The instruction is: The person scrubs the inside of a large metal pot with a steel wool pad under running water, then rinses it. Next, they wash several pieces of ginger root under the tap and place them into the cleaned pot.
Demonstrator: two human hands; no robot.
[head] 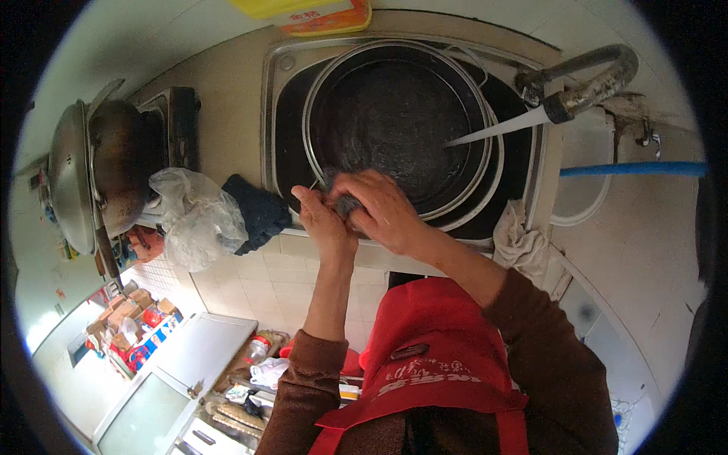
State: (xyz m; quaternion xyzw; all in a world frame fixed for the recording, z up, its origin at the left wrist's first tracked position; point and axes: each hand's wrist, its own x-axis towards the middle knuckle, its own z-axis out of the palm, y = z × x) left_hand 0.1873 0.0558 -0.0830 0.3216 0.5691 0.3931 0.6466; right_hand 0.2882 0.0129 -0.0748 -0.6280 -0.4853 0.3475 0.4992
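A large round metal pan (398,108) with a dark inside sits in the sink (520,170). Rippling water (392,131) lies in it, and a white stream (500,131) falls from the tap (591,94) into its right part. My right hand (384,207) curls at the pan's near-left rim, its fingers around a dark grey scouring pad (347,203). Close against it on the left is my left hand (321,219), thumb raised. What its fingers grip is hidden. A thin bright metal piece shows just beyond the left thumb.
Left of the sink lie a dark cloth (256,213) and a clear plastic bag (196,210), near a lidded wok (116,165) and a stove (170,125). A pale rag (520,236) hangs at the sink's right corner. A blue hose (631,169) crosses the right side.
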